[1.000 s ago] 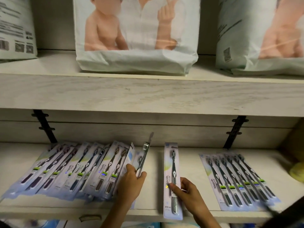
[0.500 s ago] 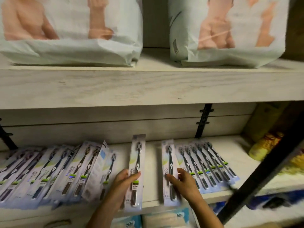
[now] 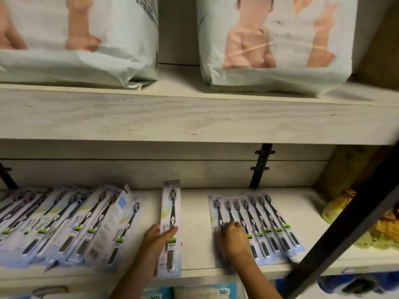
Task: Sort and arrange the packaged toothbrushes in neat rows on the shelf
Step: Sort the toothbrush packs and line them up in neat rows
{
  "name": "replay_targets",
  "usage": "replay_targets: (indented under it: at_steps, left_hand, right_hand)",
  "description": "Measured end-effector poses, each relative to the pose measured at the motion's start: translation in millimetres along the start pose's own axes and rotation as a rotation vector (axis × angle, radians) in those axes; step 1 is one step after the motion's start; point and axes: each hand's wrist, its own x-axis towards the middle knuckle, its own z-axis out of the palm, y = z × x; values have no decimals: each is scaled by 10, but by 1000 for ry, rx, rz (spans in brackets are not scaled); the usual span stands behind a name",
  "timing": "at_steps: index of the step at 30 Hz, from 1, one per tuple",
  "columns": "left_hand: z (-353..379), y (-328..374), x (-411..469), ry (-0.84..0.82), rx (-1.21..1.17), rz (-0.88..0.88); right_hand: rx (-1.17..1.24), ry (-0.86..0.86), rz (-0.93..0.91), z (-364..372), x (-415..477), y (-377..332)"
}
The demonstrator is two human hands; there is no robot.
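Observation:
On the pale wooden shelf (image 3: pixel 194 214) lie packaged toothbrushes with black handles. A loose overlapping pile (image 3: pixel 64 223) fills the left side. A tidy fanned row (image 3: pixel 267 221) of several packs lies on the right. My left hand (image 3: pixel 156 238) grips a single pack (image 3: pixel 171 216) by its lower half, with the thumb across its front; the pack lies lengthwise between pile and row. My right hand (image 3: pixel 233 238) rests, fingers curled downward, on the leftmost pack of the row and covers its lower part. Whether it pinches that pack is unclear.
Two large pale diaper bags (image 3: pixel 278 46) stand on the shelf above. A black metal upright (image 3: pixel 345 225) cuts diagonally across the right. Yellow packets (image 3: pixel 343 203) fill the shelf's right end. Blue-and-white packs (image 3: pixel 220 292) show on the level below.
My right hand slid its pack to the right, against the tidy row. My left hand laid the single pack flat in the gap. The view shifted right.

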Motion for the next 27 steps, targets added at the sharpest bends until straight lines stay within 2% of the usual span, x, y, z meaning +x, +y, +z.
replay_targets:
  at_steps: [15,17,19,22,24,27]
  left_hand:
    - [220,-39,114,-80,-37,-39]
    - [245,-32,116,-89,-28,-33]
    - [279,-11,105,-102,-43,-17]
    - [342,45,55,-151,-90,2]
    - [370,68,45,-175,-139,-2]
    - [396,72,57,-186,-129,-8]
  right_hand:
    - [-138,87,25,-23,-104,-7]
    - [-41,138,-19,-81,-184,-92]
    - [226,138,-76,-130,-307,-232]
    - [570,-64,-117,-137,-484,-478]
    - [622,-127,-112,-91,-548,-541]
    - [608,-66,-88,-75,-540,-526]
